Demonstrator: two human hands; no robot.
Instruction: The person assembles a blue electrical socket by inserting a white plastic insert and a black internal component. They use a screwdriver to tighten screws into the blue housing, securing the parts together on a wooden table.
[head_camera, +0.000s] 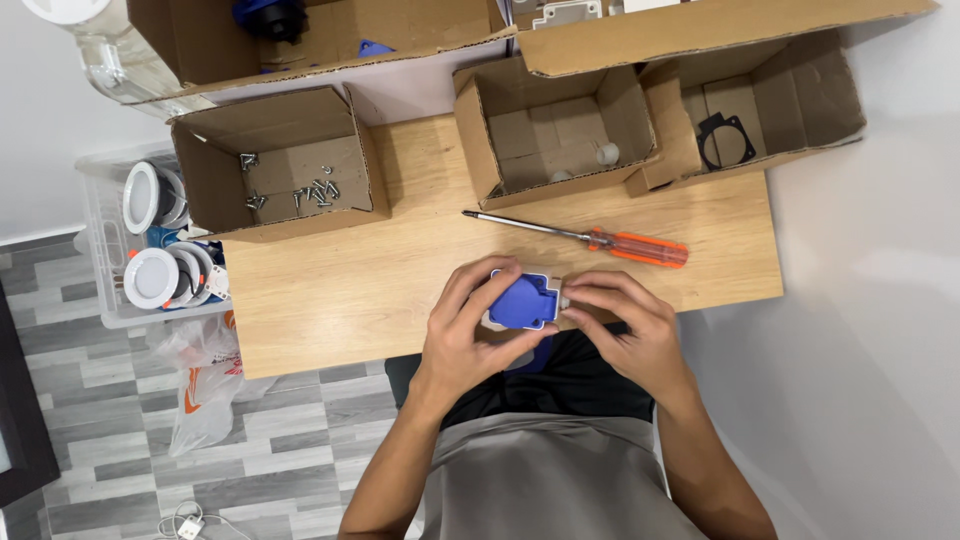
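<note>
Head view shows the left hand (468, 335) and right hand (628, 325) both closed around a blue socket housing (523, 302), held between them just above the counter (330, 290) edge. An orange-handled screwdriver (585, 237) lies untouched just beyond the right hand (screws (300, 190) sit in a cardboard box (200, 170) farther beyond the left hand), so fastening looks not yet begun.

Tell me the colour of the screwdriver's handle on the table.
Orange: the screwdriver has a translucent orange handle, seen in the head view.
</note>
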